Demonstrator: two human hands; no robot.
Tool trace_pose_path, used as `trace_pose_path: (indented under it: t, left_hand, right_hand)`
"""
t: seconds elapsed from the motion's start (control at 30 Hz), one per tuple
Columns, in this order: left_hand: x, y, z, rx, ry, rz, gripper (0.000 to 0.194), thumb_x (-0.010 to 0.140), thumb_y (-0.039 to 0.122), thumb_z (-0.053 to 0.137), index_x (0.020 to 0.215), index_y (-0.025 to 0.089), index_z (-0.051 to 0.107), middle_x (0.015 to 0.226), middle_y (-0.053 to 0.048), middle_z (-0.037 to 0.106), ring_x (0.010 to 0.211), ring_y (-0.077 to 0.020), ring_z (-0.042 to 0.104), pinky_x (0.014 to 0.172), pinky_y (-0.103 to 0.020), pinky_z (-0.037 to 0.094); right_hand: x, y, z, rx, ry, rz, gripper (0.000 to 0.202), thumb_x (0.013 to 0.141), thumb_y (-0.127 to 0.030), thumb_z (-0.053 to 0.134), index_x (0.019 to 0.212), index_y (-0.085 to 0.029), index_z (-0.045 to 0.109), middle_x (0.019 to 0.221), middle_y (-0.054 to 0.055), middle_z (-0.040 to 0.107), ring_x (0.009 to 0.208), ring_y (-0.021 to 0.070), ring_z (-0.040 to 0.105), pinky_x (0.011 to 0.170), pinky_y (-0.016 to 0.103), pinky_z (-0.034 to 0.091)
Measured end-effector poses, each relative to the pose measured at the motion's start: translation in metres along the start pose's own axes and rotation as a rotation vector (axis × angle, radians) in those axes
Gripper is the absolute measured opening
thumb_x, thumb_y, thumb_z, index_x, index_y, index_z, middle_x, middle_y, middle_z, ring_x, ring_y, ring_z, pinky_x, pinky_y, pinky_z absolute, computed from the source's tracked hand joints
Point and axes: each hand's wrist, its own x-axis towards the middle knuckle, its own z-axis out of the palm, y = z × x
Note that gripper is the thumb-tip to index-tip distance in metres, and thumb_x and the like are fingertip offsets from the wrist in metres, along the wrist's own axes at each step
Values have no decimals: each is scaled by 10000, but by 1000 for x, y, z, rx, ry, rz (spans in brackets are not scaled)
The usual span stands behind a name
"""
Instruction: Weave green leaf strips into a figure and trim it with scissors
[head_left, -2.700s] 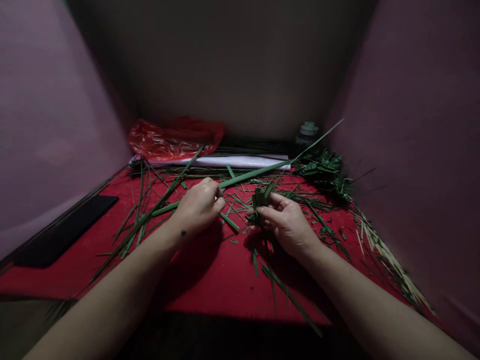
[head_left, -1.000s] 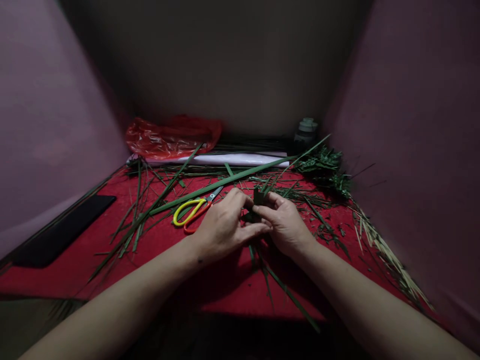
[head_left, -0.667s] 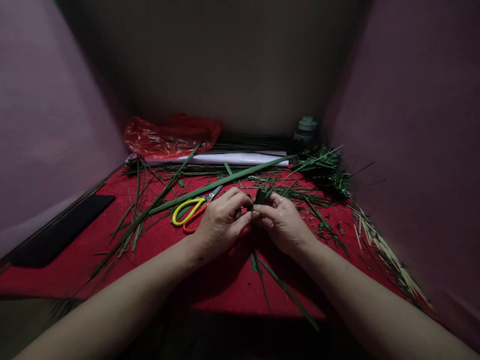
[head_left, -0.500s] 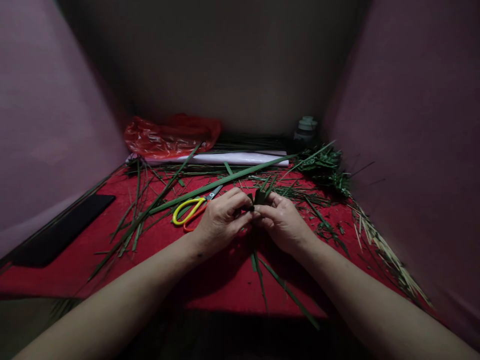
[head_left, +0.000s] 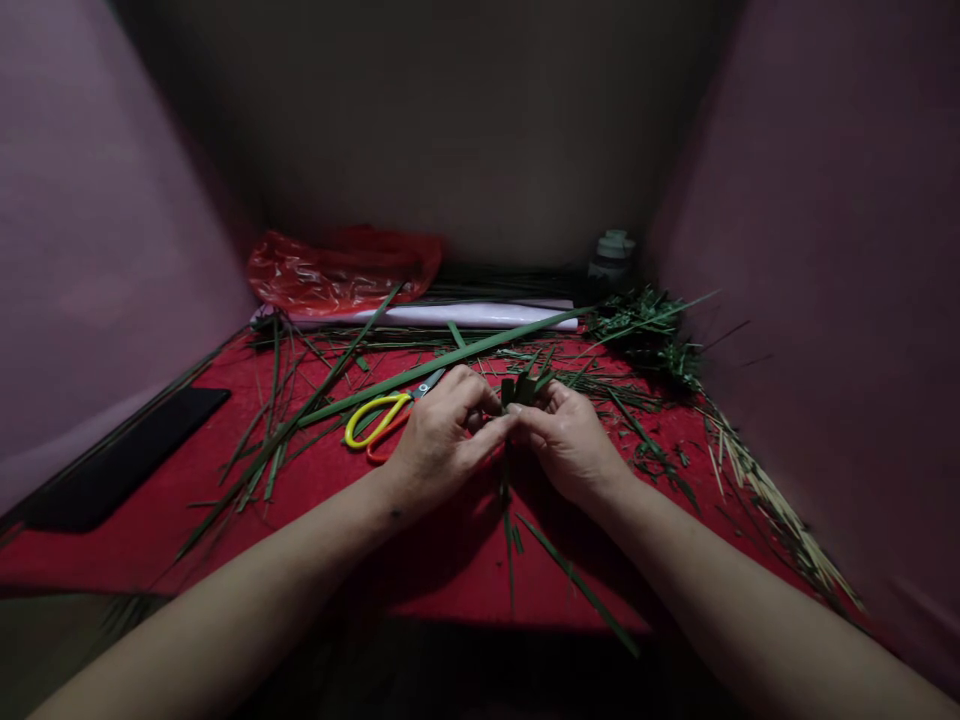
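Both hands meet over the middle of the red table. Between them is a small folded piece of dark green leaf (head_left: pixel 517 390), with thin strips rising from its top and others hanging below. My left hand (head_left: pixel 448 430) pinches its left side, thumb and fingertips pressed together. From the right, my right hand (head_left: pixel 571 438) grips the same leaf piece, its thumb touching the left fingertips. Scissors (head_left: pixel 379 418) with yellow and orange handles lie just left of my left hand, the blades partly behind it. A long green leaf strip (head_left: pixel 442 362) stretches diagonally behind both hands.
A red plastic bag (head_left: pixel 341 270) and a white roll (head_left: pixel 480 317) lie at the back. A bottle (head_left: pixel 613 255) stands behind dark green foliage (head_left: pixel 645 325). A black flat object (head_left: pixel 131 460) is at left. Pale thin sticks (head_left: pixel 787 510) line the right edge, and leaf scraps litter the red cloth (head_left: pixel 442 590).
The leaf strips between the hands have spread apart at the top. The hanging strips have shifted, and a thin strip's tip at the back right reaches farther right. Both hands have barely moved.
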Motion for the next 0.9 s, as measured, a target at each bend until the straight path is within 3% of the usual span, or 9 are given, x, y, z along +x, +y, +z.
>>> trace_pose_path:
  t: [0.23, 0.5, 0.7, 0.9]
  left_hand:
    - [2, 1, -1, -6, -26, -19, 72, 821, 176, 472, 791, 171, 538, 772, -21, 495, 717, -125, 479, 662, -243, 391]
    - [2, -6, -5, -29, -92, 87, 125, 824, 157, 473, 820, 172, 597, 834, -34, 485, 757, -120, 486, 669, -240, 417]
    - [0, -7, -5, -1, -127, 116, 132, 815, 178, 480, 816, 193, 611, 932, -45, 460, 834, -134, 489, 717, -260, 438]
    - [8, -3, -10, -335, -116, -264, 212, 781, 244, 535, 981, 174, 545, 846, -27, 567, 723, -130, 537, 639, -239, 454]
  right_hand:
    - [-2, -5, 5, 55, -21, 44, 219, 630, -113, 636, 827, -194, 585, 781, -15, 630, 655, 106, 559, 654, 257, 449]
    - [-1, -7, 4, 181, -1, 142, 138, 608, -80, 619, 693, -169, 555, 609, -37, 584, 493, 72, 503, 486, 203, 400]
    - [0, -2, 4, 118, 15, 120, 195, 574, -84, 654, 735, -165, 580, 659, -22, 617, 539, 105, 538, 560, 260, 431]
    - [-2, 0, 2, 17, -8, 112, 188, 600, -102, 636, 776, -168, 629, 667, -22, 619, 538, 100, 528, 574, 263, 422]
